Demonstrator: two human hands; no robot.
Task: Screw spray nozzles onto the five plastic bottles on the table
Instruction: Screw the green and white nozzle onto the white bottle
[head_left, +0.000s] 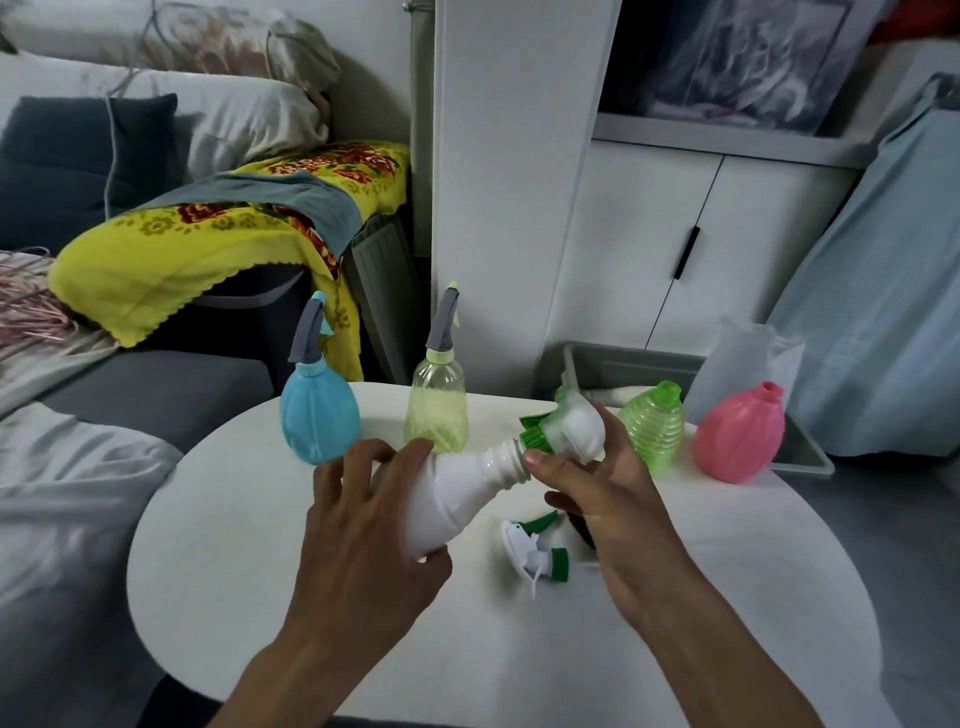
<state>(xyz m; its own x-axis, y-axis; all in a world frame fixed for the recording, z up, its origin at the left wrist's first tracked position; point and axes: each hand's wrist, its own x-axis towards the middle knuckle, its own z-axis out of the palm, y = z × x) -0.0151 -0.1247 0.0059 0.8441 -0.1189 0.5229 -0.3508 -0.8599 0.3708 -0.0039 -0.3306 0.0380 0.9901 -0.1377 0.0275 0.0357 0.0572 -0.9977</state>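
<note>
Blue bottle (319, 422) and yellow bottle (436, 410), nozzles fitted, are standing at table (249, 545) far edge. Left hand (363, 525) is gripping tilted white bottle (457, 493) above table centre. Right hand (597, 488) is holding green-collared nozzle (566, 428) at its neck. Spare nozzle (537, 553) is lying below. Green bottle (655, 431) and pink bottle (738, 441) are sitting uncapped at far-right edge.
</note>
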